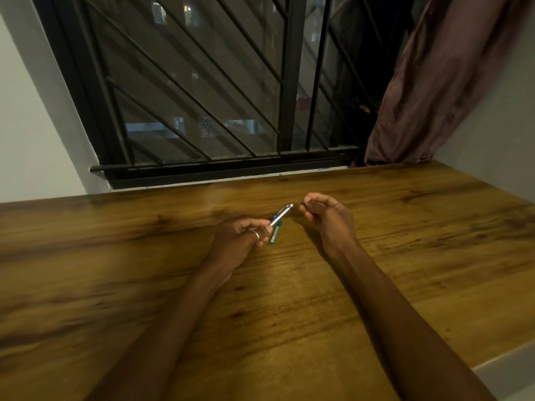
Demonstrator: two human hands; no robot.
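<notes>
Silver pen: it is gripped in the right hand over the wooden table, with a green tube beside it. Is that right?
No. The head view shows the left hand gripping the silver pen; the right hand is apart from it. The pen is over the wooden table, with the green tube beside it.

Lower end of the pen (280, 216) hidden inside the left grip (240, 238); green tube (273, 235) partly covered by its fingers (263, 241). Tiny dark item (303, 202) pinched by the right grip (325, 217): too small to identify. Forearms (173, 328) and counter (86, 285) cut by frame edges.
</notes>
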